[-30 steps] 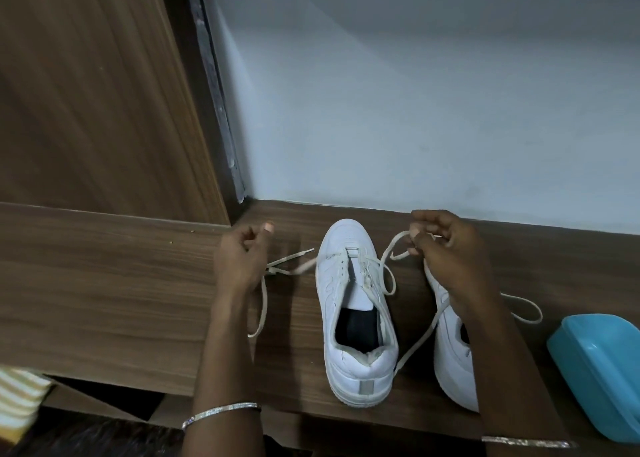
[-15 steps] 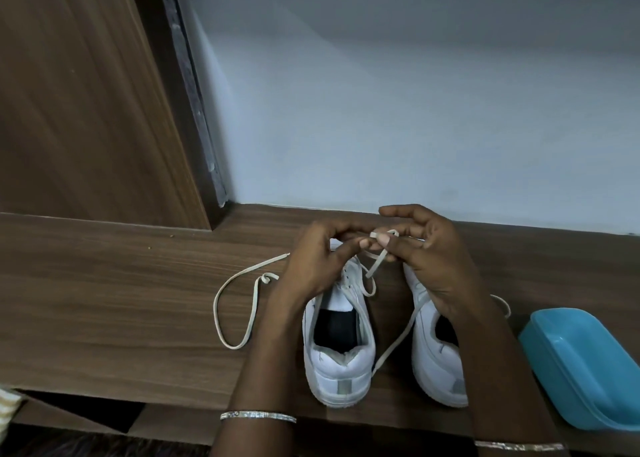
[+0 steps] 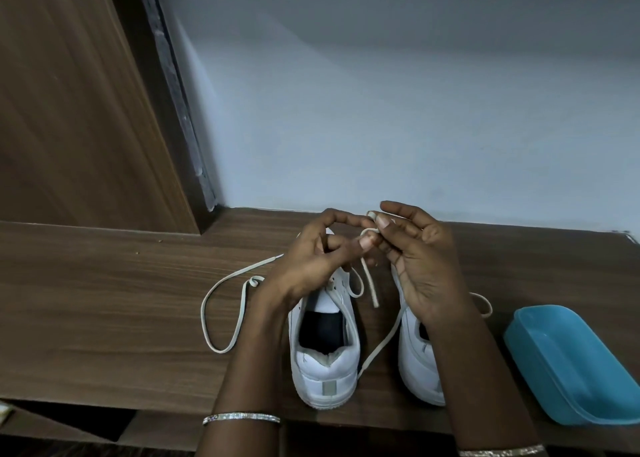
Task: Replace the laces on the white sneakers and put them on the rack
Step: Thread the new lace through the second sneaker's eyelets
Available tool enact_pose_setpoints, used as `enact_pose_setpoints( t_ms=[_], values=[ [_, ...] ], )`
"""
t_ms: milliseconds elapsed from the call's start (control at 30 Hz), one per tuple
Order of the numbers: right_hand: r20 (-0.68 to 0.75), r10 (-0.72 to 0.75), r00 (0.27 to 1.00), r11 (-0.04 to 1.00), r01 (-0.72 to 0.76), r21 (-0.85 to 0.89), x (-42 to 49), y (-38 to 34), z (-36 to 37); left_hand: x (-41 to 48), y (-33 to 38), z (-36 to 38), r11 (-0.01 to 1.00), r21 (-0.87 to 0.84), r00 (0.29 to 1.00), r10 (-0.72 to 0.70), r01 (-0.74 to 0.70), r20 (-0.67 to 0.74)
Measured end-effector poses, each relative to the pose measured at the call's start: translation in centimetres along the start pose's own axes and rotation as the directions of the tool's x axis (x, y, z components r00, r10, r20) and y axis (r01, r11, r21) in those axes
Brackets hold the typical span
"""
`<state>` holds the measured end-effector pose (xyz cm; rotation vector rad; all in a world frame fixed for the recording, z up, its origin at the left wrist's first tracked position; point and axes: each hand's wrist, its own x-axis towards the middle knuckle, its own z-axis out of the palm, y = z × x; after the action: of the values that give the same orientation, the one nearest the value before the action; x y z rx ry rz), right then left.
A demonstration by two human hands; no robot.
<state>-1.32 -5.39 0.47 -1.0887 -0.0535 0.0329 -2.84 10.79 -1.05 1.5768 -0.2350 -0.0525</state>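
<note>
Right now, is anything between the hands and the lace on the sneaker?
Nothing visible. The left hand and the right hand already pinch the lace above the toe of the sneaker. The blue tub sits apart, off to the person's right.

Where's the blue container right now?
Head view, far right: the blue container sits on the wooden surface, just right of the right-hand sneaker.

Left sneaker (image 3: 325, 370) toe, lace (image 3: 370, 285) middle behind left hand (image 3: 311, 262); blue tub (image 3: 571, 370) cut at right edge.
</note>
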Motion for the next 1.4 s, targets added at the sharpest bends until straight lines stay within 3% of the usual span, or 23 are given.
enact_pose_setpoints(
  t_ms=[100, 200, 300, 367, 400, 467, 533, 633, 800, 900, 1000, 1200, 1400],
  values=[
    [-0.047, -0.025, 0.999, 0.999, 0.027, 0.029, 0.2, 0.3, -0.1, -0.3, 0.2, -0.6, 0.999, -0.031, 1.0, -0.017, 0.017, -0.009],
    [-0.079, -0.02, 0.997, 1.0, 0.019, -0.008, 0.5, 0.6, -0.4, -0.1, -0.1, -1.6, 0.999, -0.04, 0.992, -0.028, 0.024, -0.125],
    [-0.141, -0.117, 0.983, 0.94, 0.064, -0.336, 0.7, 1.2, -0.8, -0.3, -0.2, -2.6, 0.997, -0.068, 0.955, -0.049, 0.03, -0.293],
    [-0.136, -0.24, 0.961, 0.772, 0.104, -0.628, 0.7, 1.5, -0.9, -0.3, -0.3, -2.9, 0.994, -0.111, 0.936, -0.059, 0.021, -0.348],
    [-0.117, -0.267, 0.957, 0.722, 0.118, -0.682, 0.7, 1.5, -0.7, -0.3, -0.4, -2.9, 0.991, -0.131, 0.931, -0.063, 0.016, -0.359],
    [-0.061, -0.196, 0.979, 0.75, 0.11, -0.652, 0.5, 1.3, 0.0, -0.3, -0.4, -2.6, 0.978, -0.207, 0.927, -0.079, 0.001, -0.366],
    [0.028, -0.012, 1.0, 0.784, 0.027, -0.621, 0.0, 1.2, 0.9, -0.1, -0.4, -2.3, 0.972, -0.234, 0.935, -0.064, -0.02, -0.35],
    [0.161, 0.145, 0.976, 0.772, -0.01, -0.635, -0.6, 2.1, 2.1, 0.2, -0.5, -2.0, 0.975, -0.22, 0.955, -0.035, -0.032, -0.293],
    [0.191, 0.169, 0.967, 0.835, -0.038, -0.548, -0.3, 3.7, 2.3, 0.2, -0.4, -2.0, 0.984, -0.179, 0.957, -0.051, -0.001, -0.285],
    [0.094, 0.147, 0.985, 0.899, -0.093, -0.428, 0.0, 4.4, 2.1, 0.0, -1.4, -3.5, 0.999, 0.01, 0.899, -0.038, 0.047, -0.436],
    [-0.01, 0.136, 0.991, 0.92, -0.13, -0.371, 0.3, 5.2, 1.9, -0.3, -3.2, -5.1, 0.956, 0.221, 0.845, -0.047, 0.192, -0.532],
    [-0.062, 0.067, 0.996, 0.818, -0.091, -0.568, 0.7, 6.8, 2.0, -0.8, -4.7, -6.1, 0.899, 0.268, 0.877, -0.207, 0.345, -0.434],
    [-0.074, -0.019, 0.997, 0.688, -0.041, -0.725, 0.9, 8.1, 2.1, -1.1, -4.5, -6.6, 0.928, 0.102, 0.868, -0.291, 0.359, -0.402]
  ],
)
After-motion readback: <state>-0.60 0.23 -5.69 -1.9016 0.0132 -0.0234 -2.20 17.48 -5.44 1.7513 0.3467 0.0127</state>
